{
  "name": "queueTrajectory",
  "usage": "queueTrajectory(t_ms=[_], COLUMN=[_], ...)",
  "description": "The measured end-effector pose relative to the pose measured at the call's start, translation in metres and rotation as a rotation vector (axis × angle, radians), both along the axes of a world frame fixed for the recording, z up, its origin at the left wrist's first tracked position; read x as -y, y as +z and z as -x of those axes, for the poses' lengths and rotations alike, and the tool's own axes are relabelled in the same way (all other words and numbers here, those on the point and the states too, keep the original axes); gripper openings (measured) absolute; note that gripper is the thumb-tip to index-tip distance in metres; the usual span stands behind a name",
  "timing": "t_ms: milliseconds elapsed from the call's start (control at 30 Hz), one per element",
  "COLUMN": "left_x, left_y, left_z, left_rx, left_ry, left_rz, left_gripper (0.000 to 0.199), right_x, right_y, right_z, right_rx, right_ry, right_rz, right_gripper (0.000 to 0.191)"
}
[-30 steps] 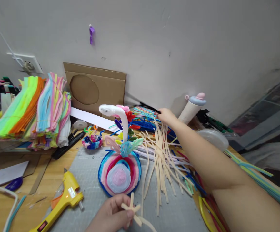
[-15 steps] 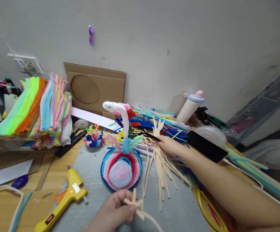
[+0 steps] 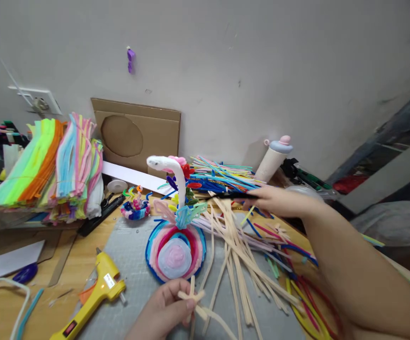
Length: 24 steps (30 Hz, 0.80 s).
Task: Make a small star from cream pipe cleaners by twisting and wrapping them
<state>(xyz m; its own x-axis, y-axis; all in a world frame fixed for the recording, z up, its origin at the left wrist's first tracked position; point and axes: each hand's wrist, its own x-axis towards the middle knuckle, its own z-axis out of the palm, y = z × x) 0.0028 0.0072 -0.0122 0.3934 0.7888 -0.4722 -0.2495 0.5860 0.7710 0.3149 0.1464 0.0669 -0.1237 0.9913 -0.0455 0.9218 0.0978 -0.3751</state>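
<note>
"Beige star [image 3: 192, 296]: where, and how many?"

"Just 1, pinched in the left hand [image 3: 169, 307] above the gray mat [image 3: 129, 250], in front of 1 white-necked figure [image 3: 180, 182]. On the worktop [image 3: 44, 311] to the left lies 1 yellow glue gun [image 3: 102, 285]."

"The right hand [image 3: 270, 199]?"

"Closed on 1 thin dark item [image 3: 226, 194], beyond the loose beige strips [image 3: 240, 264]."

"Changed?"

"That hand has moved right, off the strips, which now fan wider."
</note>
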Motion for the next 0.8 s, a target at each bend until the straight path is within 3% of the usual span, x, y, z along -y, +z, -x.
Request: queueTrajectory(t_ms=[33, 100, 200, 333, 433, 567, 800], left_x=[0.0, 0.0, -0.001, -0.003, -0.002, -0.002, -0.004], left_y=[0.001, 0.002, 0.0, -0.008, -0.013, -0.016, -0.014], left_z=[0.0, 0.0, 0.0, 0.001, 0.002, 0.001, 0.002], left_rx=[-0.002, -0.004, -0.007, -0.011, 0.001, 0.013, -0.002], left_ry=[0.003, -0.001, -0.002, -0.007, -0.018, -0.019, 0.002], left_rz=[0.001, 0.002, 0.007, -0.001, -0.003, 0.014, 0.026], left_gripper=[0.036, 0.035, 0.034, 0.036, 0.037, 0.037, 0.035], right_x=[-0.016, -0.049, -0.084, -0.096, -0.098, -0.114, -0.144], right_y=[0.002, -0.002, -0.026, -0.065, -0.083, -0.087, -0.079], right_z=[0.001, 0.008, 0.019, 0.023, 0.021, 0.02, 0.013], right_rx=[-0.009, -0.014, -0.005, 0.009, 0.022, 0.046, 0.087], right_ry=[0.091, 0.07, 0.005, -0.035, -0.077, -0.135, -0.157], right_rz=[-0.019, -0.112, -0.162, -0.062, 0.027, 0.055, -0.041], right_gripper=[0.019, 0.025, 0.031, 0.025, 0.025, 0.026, 0.027])
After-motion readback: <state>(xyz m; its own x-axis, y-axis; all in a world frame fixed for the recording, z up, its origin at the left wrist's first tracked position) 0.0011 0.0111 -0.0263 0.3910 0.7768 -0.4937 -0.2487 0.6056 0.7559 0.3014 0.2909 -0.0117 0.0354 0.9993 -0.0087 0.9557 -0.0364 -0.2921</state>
